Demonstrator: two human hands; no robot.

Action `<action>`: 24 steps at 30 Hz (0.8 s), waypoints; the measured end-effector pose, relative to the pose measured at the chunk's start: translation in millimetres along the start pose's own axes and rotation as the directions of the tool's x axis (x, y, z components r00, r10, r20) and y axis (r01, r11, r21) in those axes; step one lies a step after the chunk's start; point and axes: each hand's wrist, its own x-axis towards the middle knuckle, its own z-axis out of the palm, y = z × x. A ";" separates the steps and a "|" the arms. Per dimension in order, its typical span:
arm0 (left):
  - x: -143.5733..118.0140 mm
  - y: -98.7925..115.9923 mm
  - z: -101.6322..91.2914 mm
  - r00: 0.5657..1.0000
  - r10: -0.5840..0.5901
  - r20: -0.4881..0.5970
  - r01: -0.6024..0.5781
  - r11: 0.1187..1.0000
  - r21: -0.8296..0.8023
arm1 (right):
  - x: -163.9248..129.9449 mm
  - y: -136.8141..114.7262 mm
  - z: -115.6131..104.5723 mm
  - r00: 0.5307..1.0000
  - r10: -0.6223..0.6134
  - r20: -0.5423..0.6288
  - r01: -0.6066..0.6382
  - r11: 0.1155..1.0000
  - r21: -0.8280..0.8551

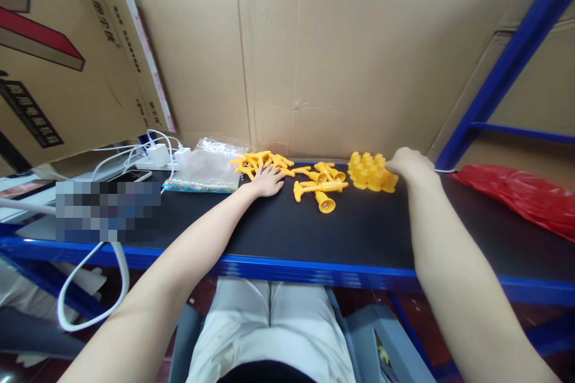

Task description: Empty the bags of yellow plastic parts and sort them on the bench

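My left hand (268, 181), fingers spread, rests on the near side of a pile of yellow plastic handle-like pieces (258, 160). My right hand (409, 163) is at the right edge of a tight group of yellow bell-shaped cups (372, 172); its thumb points toward them. The rest of its fingers are hidden behind the hand, so I cannot tell whether it grips a cup. Between my hands lie several yellow pieces with a handle and a flared bell end (325, 202), some crossing each other. A metal bit shows inside the nearest bell.
Left of the pile lies a clear plastic bag (209, 164). Beyond it are white chargers (157, 155) with cables and a phone (130, 176). A red plastic bag (516, 194) lies at the right. Cardboard (359, 60) walls the back; a blue rail (314, 271) edges the black table.
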 end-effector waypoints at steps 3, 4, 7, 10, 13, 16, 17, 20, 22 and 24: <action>-0.4 7.5 2.0 0.999 -0.041 -0.026 0.042 0.999 0.022 | -16.0 -23.0 -11.9 1.000 -0.025 -0.012 0.025 0.999 0.025; -0.6 9.9 1.9 0.998 -0.059 -0.034 0.060 0.998 0.022 | -20.8 -32.5 -11.7 0.995 -0.081 -0.054 0.083 0.995 0.048; -1.0 14.9 0.7 0.994 -0.100 -0.053 0.101 0.995 0.015 | -35.8 -63.2 0.1 0.943 -0.315 -0.109 0.326 0.940 0.103; -0.9 15.6 -0.1 0.993 -0.101 -0.060 0.102 0.995 0.012 | -51.3 -89.7 17.6 0.918 -0.397 -0.011 0.397 0.913 0.093; -0.2 12.8 0.1 0.993 -0.077 -0.084 0.077 0.997 -0.006 | -61.8 -103.4 28.5 0.892 -0.430 0.138 0.420 0.902 0.100; 1.1 8.2 0.8 0.993 -0.033 -0.110 0.031 0.999 -0.018 | -63.9 -105.1 33.5 0.878 -0.381 0.289 0.358 0.925 0.130; 1.5 6.6 1.0 0.993 -0.016 -0.116 0.014 1.000 -0.017 | -63.1 -104.6 34.8 0.877 -0.368 0.310 0.341 0.930 0.138; 2.2 2.4 1.6 0.987 0.045 -0.153 -0.047 0.999 -0.008 | -59.5 -103.4 38.2 0.880 -0.369 0.299 0.344 0.929 0.136; 1.9 0.9 1.4 0.977 0.085 -0.193 -0.088 0.996 -0.006 | -57.5 -103.3 38.7 0.896 -0.366 0.253 0.347 0.931 0.116; 0.6 0.8 -0.2 0.962 0.111 -0.249 -0.118 0.993 -0.011 | -55.9 -102.6 37.0 0.918 -0.351 0.185 0.337 0.936 0.102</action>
